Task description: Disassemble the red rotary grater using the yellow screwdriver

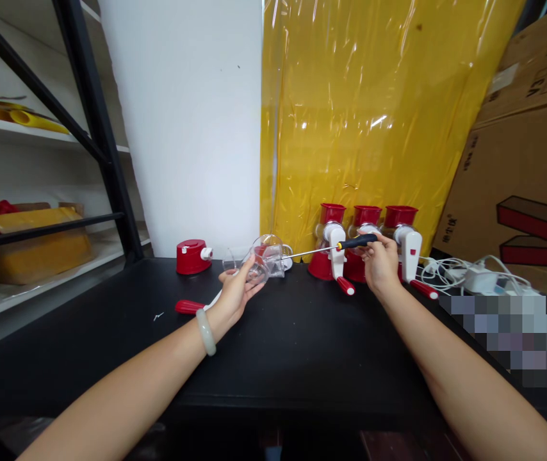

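My left hand [241,285] is closed around a clear plastic grater housing [268,259], held just above the black table. In my right hand [380,264] is a screwdriver [357,241] with a black and yellow handle. Its long shaft points left, and the tip reaches the right side of the clear housing; whether it meets a screw is too small to tell. A red base [193,257] with a white knob stands beyond my left hand. Partly behind that hand lies a white crank with a red handle [189,307]. A round white part shows behind the housing.
Three red and white rotary graters [333,246] stand in a row at the back right. White cables and a power adapter [480,280] lie right of them. Small screws [159,316] rest on the black table [293,365]. A shelf rack [86,96] borders the left, a cardboard box [518,173] the right.
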The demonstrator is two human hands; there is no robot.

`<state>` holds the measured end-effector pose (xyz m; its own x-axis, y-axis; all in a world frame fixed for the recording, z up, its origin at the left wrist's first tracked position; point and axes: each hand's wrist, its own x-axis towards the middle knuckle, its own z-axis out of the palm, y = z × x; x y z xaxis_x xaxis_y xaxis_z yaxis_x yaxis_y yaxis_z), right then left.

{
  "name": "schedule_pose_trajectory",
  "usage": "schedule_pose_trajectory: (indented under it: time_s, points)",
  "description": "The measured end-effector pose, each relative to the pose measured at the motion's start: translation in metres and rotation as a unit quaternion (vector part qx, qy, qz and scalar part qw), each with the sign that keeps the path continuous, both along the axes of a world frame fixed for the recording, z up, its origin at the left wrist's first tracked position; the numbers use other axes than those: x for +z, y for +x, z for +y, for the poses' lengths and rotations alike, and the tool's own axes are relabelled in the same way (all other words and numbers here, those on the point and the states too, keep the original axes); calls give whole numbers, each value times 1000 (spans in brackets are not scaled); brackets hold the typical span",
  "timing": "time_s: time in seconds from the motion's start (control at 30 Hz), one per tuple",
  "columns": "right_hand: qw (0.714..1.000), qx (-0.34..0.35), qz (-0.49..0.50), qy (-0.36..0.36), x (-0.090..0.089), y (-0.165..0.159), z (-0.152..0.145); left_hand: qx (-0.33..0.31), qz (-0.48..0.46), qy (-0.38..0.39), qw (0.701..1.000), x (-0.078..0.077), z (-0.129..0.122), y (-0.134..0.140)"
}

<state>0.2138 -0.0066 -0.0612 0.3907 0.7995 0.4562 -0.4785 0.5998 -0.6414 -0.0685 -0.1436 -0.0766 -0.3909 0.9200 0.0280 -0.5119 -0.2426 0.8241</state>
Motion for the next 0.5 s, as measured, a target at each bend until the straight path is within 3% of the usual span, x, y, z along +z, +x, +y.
schedule_pose_trajectory:
  time_s: [0.5]
  points:
    - [997, -2, -67, -30, -9, -1, 6, 6, 1, -6, 1000, 1, 0, 0]
